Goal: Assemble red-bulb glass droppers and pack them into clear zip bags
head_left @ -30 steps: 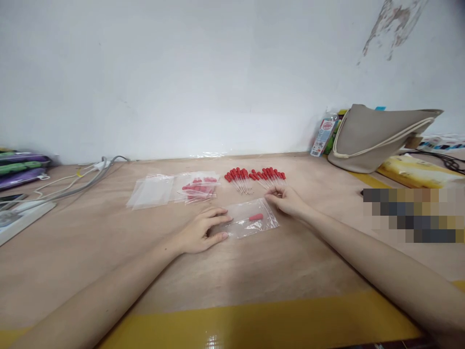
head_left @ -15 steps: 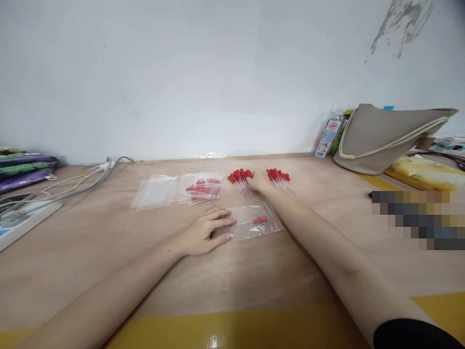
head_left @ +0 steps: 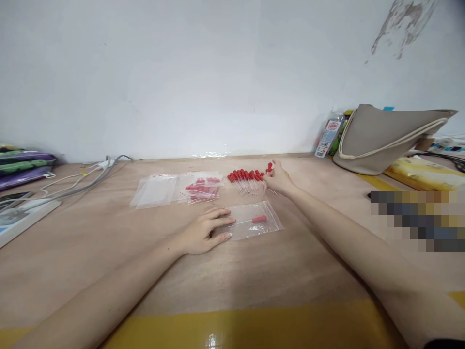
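Observation:
My left hand (head_left: 207,231) lies flat with fingers spread, its fingertips resting on the left end of a clear zip bag (head_left: 241,231). Inside that bag is a dropper with a red bulb (head_left: 259,219). Farther back, my right hand (head_left: 279,178) is closed around a dropper (head_left: 269,167) whose red bulb sticks up past the fingers; whether it holds more than one is hidden. Just left of it lies a row of several red-bulbed droppers (head_left: 247,180), bulbs toward the wall. Filled bags (head_left: 203,190) are piled left of the row, beside flat, unfilled zip bags (head_left: 154,190).
A grey bag (head_left: 381,138) and a bottle (head_left: 330,135) stand at the back right, near a yellow pack (head_left: 425,172). Cables (head_left: 98,177) run to a white power strip (head_left: 31,220) at the left, below purple and green packages (head_left: 25,169). A white wall (head_left: 218,82) closes the back.
My right hand has shifted right along the droppers. Those formerly right of it now mostly lie closer to the left group, and one red bulb shows raised at its fingers. My left hand stays put.

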